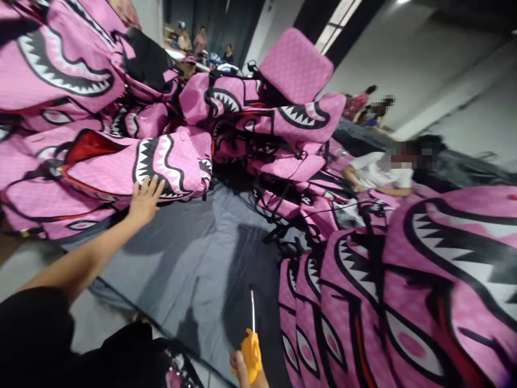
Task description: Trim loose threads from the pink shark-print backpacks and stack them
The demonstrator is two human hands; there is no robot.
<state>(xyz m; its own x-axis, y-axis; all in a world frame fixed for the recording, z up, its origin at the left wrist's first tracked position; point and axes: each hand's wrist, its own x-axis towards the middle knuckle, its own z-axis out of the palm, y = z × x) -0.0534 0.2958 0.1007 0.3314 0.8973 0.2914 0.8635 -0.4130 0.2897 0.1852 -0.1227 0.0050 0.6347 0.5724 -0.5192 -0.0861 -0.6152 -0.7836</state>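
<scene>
My left hand [145,198] reaches forward with fingers stretched out and rests flat on a pink backpack with a shark-mouth print [161,161] at the foot of a heap of the same bags. My right hand [242,372] shows only at the bottom edge, fingers closed round a yellow-handled tool with a thin metal blade [252,345] that points up over the grey cloth [202,269].
More pink shark-print backpacks stand in a row at the right [404,302] and pile up at the back [283,118]. A person in a white top [379,171] leans over the bags. Other people stand far back [200,40].
</scene>
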